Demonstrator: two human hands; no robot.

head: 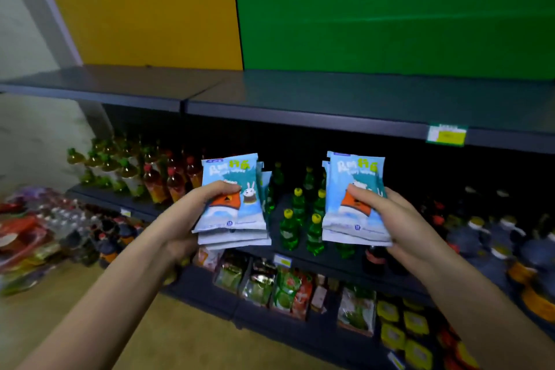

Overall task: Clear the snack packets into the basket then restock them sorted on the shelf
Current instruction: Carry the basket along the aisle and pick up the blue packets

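My left hand grips a fanned stack of light-blue snack packets with a rabbit picture, thumb across the front. My right hand grips a second stack of the same light-blue packets. Both stacks are upright at chest height, in front of the drinks shelf and below the bare dark grey shelf. The basket is out of view.
Green bottles with yellow caps stand on the shelf behind the packets, with amber and red bottles to the left. Snack bags fill the lower shelf. A pile of bagged goods lies on the floor at left. A price tag hangs on the upper shelf's edge.
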